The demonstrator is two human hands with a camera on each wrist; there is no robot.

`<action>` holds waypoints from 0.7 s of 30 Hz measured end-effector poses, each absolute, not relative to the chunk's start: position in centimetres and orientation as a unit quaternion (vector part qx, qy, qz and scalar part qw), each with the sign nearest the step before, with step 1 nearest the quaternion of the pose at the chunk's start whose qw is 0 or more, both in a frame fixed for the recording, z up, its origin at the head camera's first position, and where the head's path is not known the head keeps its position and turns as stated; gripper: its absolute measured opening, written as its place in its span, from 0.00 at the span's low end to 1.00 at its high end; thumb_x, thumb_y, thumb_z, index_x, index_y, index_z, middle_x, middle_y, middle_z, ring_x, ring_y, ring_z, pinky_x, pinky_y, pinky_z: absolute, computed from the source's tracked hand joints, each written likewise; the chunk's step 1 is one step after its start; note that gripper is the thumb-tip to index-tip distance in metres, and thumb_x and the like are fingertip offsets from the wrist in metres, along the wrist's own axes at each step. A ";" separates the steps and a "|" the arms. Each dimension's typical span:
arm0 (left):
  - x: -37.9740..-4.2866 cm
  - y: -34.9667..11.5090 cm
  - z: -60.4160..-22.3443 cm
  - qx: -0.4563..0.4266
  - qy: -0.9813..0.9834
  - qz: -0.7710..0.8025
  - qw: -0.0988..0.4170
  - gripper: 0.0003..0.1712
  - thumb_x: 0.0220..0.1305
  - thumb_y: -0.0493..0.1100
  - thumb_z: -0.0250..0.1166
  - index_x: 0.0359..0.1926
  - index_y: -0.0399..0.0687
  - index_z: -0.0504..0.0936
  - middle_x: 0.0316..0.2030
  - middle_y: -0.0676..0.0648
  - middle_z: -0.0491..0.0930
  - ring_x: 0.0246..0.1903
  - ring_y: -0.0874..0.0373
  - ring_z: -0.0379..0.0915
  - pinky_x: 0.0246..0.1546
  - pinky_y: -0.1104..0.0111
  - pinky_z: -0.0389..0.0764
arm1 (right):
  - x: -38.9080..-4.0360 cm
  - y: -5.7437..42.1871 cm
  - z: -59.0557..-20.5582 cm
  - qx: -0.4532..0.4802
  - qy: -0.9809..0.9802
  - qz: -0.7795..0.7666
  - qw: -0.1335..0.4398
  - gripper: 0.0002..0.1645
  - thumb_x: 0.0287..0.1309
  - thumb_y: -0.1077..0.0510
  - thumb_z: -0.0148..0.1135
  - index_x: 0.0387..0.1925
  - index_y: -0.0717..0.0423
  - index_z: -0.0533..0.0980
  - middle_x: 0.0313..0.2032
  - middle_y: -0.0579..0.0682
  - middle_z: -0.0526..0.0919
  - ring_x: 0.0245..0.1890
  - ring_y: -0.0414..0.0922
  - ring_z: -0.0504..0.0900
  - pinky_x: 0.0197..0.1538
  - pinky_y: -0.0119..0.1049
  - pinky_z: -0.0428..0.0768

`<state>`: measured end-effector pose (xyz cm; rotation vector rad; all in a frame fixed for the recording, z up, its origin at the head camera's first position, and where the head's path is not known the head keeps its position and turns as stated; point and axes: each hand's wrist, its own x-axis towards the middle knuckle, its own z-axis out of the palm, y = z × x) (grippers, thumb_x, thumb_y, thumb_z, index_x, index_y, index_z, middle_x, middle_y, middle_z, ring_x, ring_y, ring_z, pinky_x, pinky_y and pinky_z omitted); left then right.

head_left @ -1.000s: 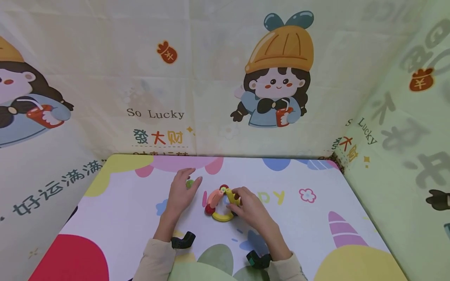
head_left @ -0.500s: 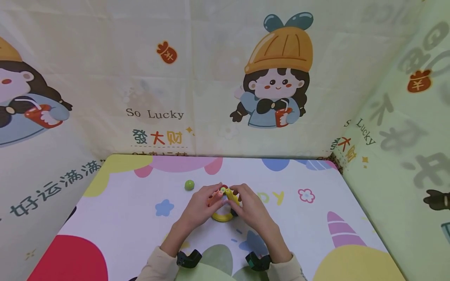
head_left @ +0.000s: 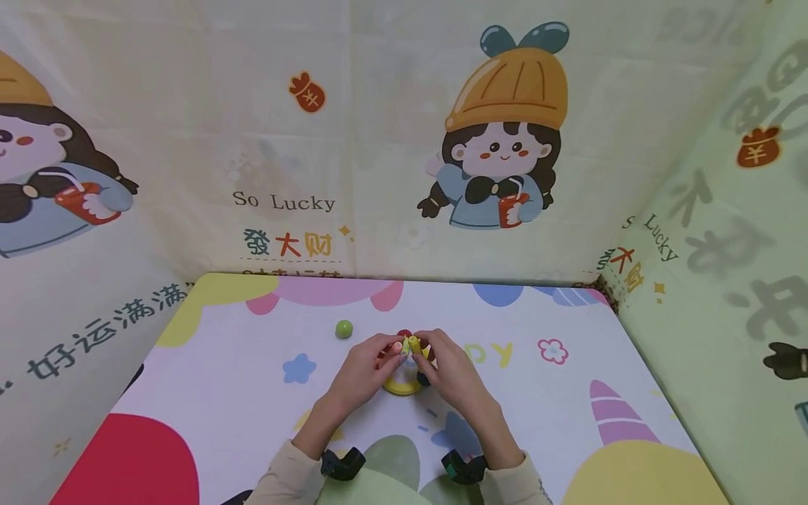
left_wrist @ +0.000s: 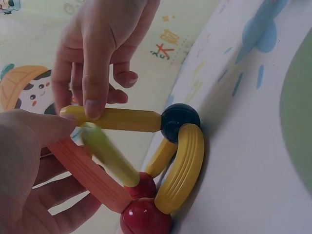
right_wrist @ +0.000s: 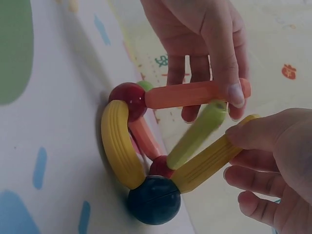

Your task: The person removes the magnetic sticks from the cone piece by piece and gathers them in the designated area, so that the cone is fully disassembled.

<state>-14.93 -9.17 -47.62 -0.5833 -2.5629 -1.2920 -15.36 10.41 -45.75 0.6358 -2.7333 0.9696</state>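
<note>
A magnetic-stick toy frame stands on the table, with red balls and a dark blue ball joined low down by curved yellow sticks. Three straight sticks rise from the balls and lean towards one another. My left hand pinches the salmon stick near its upper end. Between thumb and fingers, my right hand holds the top of the straight yellow stick. The light green stick stands between them, its tip close to both hands. In the head view, my left hand hides part of the frame.
A small green ball lies on the table beyond my left hand. The tabletop has printed coloured shapes, and printed cloth walls rise behind it and at both sides.
My left hand has come from beside the green ball to the frame and now pinches the salmon stick. The tops of the straight sticks have drawn closer together.
</note>
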 end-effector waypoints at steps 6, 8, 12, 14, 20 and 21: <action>-14.7 -9.2 -47.5 -0.185 -0.874 -0.444 0.071 0.17 0.66 0.45 0.68 0.54 0.50 0.82 0.44 0.51 0.84 0.39 0.63 0.76 0.42 0.74 0.82 | -15.4 10.5 -45.8 0.218 -0.920 0.315 0.079 0.27 0.61 0.60 0.68 0.62 0.44 0.75 0.45 0.44 0.81 0.37 0.38 0.79 0.40 0.26 0.82; -14.8 -9.4 -47.4 -0.185 -0.876 -0.440 0.074 0.17 0.65 0.46 0.69 0.53 0.50 0.82 0.43 0.52 0.84 0.39 0.64 0.76 0.41 0.75 0.82 | -15.4 10.6 -45.8 0.217 -0.922 0.312 0.077 0.27 0.62 0.61 0.68 0.61 0.43 0.76 0.45 0.44 0.80 0.38 0.38 0.79 0.42 0.28 0.83; -15.0 -10.0 -47.0 -0.187 -0.877 -0.432 0.093 0.16 0.61 0.44 0.73 0.50 0.49 0.84 0.40 0.54 0.81 0.36 0.63 0.74 0.38 0.74 0.81 | -15.5 10.9 -45.4 0.203 -0.922 0.324 0.066 0.26 0.61 0.61 0.68 0.60 0.44 0.74 0.47 0.44 0.80 0.40 0.40 0.80 0.44 0.34 0.85; -15.0 -10.4 -46.7 -0.181 -0.878 -0.434 0.093 0.16 0.59 0.43 0.74 0.48 0.49 0.85 0.39 0.54 0.80 0.35 0.63 0.73 0.36 0.75 0.80 | -15.6 11.2 -45.2 0.194 -0.921 0.334 0.060 0.26 0.61 0.62 0.68 0.59 0.46 0.74 0.48 0.45 0.80 0.41 0.42 0.79 0.45 0.37 0.86; -14.9 -11.8 -45.6 -0.152 -0.888 -0.431 0.056 0.15 0.56 0.42 0.76 0.44 0.49 0.84 0.36 0.55 0.77 0.35 0.63 0.74 0.38 0.77 0.81 | -15.8 12.3 -44.6 0.157 -0.926 0.340 0.042 0.21 0.61 0.62 0.67 0.55 0.51 0.73 0.43 0.46 0.79 0.41 0.48 0.79 0.42 0.35 0.84; -14.9 -12.1 -45.4 -0.148 -0.891 -0.425 0.051 0.14 0.56 0.41 0.76 0.43 0.48 0.84 0.35 0.55 0.76 0.35 0.63 0.74 0.38 0.76 0.81 | -15.8 12.5 -44.4 0.149 -0.927 0.341 0.037 0.20 0.60 0.61 0.67 0.54 0.52 0.73 0.42 0.46 0.80 0.41 0.48 0.79 0.41 0.34 0.83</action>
